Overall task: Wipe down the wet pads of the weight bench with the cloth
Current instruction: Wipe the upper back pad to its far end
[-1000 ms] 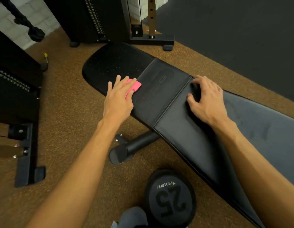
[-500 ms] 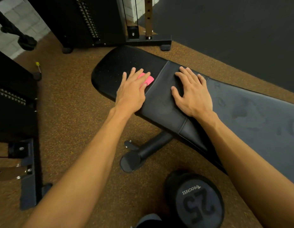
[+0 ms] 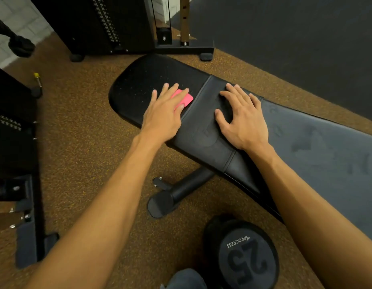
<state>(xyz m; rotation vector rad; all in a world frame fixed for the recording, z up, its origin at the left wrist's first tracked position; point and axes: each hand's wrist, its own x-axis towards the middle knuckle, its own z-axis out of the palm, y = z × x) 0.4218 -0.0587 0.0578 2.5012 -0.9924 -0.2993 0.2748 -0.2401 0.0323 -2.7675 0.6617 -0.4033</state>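
Brown gym floor. Left grip flat, fingers straight, pressing pink cloth onto far-left end pad. Right grip spread, empty, bracing beside it. Long right pad shows damp smears; most wiping looks undone.
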